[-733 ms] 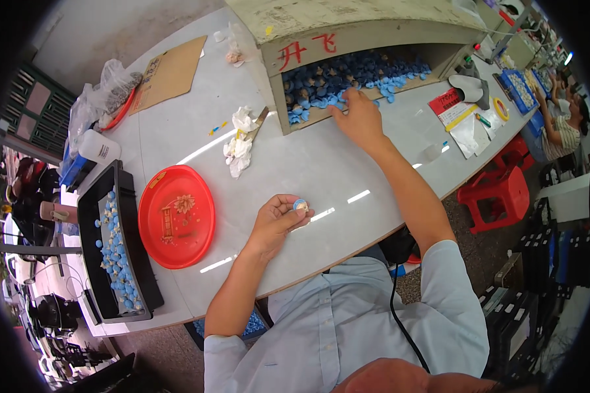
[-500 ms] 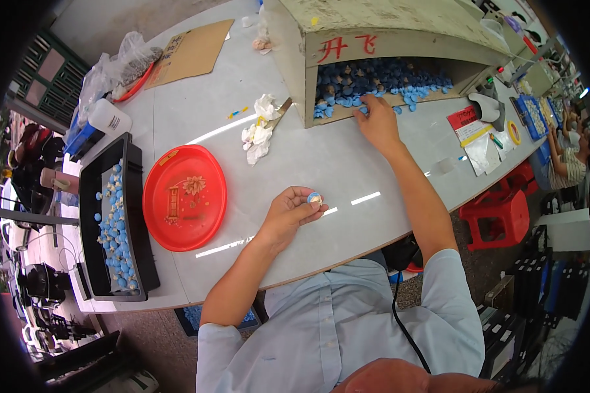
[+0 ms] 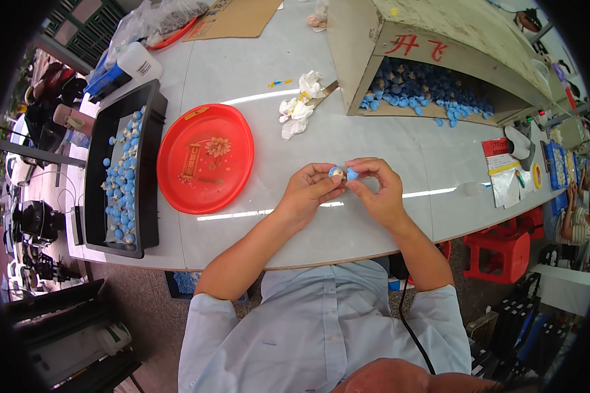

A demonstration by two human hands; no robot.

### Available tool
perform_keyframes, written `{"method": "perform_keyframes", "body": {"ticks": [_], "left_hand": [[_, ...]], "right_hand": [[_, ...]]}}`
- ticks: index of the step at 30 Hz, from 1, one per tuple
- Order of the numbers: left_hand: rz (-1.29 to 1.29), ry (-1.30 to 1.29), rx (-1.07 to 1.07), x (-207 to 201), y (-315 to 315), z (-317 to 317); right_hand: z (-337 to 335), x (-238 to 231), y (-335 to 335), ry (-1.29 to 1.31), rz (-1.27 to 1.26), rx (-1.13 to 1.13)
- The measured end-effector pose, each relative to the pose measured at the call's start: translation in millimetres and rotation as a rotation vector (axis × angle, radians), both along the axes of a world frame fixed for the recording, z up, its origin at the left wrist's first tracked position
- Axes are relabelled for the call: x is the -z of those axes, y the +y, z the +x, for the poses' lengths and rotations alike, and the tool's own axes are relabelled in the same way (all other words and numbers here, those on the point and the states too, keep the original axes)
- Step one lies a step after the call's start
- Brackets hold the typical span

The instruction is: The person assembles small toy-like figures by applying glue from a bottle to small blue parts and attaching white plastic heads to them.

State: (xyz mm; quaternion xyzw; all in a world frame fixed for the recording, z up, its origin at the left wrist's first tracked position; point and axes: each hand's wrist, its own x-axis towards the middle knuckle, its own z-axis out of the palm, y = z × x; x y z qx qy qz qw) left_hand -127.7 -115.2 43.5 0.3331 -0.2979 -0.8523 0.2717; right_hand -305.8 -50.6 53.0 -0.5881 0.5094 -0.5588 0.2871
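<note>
My left hand [image 3: 308, 191] pinches a small round blue-and-cream piece [image 3: 335, 172] between thumb and fingers, above the middle of the table. Close against it, my right hand [image 3: 380, 193] grips a small blue piece [image 3: 352, 175] with its fingertips. The two pieces are almost touching; whether they meet is too small to tell. A heap of similar blue pieces [image 3: 406, 82] fills the opening of a worn wooden box [image 3: 459, 36] at the far right. On the left, a black tray [image 3: 152, 164] contains many blue-and-cream balls [image 3: 121, 190].
A round red plate [image 3: 244, 170] lies between the black tray and my left arm. Crumpled tissue [image 3: 297, 124] is beside the box. A white bottle [image 3: 139, 62] stands far left. Papers [image 3: 505, 187] lie at right, near red stools [image 3: 498, 255]. Another person sits far right.
My right hand has come back from the box opening to my left hand, now with a blue piece in its fingers. My left hand still holds its piece. The view has shifted.
</note>
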Motion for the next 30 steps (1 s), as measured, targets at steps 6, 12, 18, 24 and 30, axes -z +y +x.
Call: {"method": "perform_keyframes", "body": {"ticks": [6, 12, 18, 24, 30], "left_hand": [[0.003, 0.012, 0.034, 2.5, -0.6, 4.0], [0.016, 0.041, 0.069, 3.1, -1.3, 6.3], [0.116, 0.115, 0.058, 4.1, -2.8, 5.0], [0.082, 0.129, 0.048, 12.7, -2.1, 6.0], [0.042, 0.123, 0.067, 9.4, -0.4, 4.6]], "right_hand": [[7.8, 5.6, -8.4, 0.026, 0.024, -0.017], [4.1, 7.9, -10.2, 0.089, -0.005, -0.007], [-3.1, 6.2, -8.6, 0.067, 0.021, -0.002], [-0.5, 5.3, -8.4, 0.127, -0.064, -0.007], [1.9, 1.6, -9.0, 0.186, -0.070, -0.017]]}}
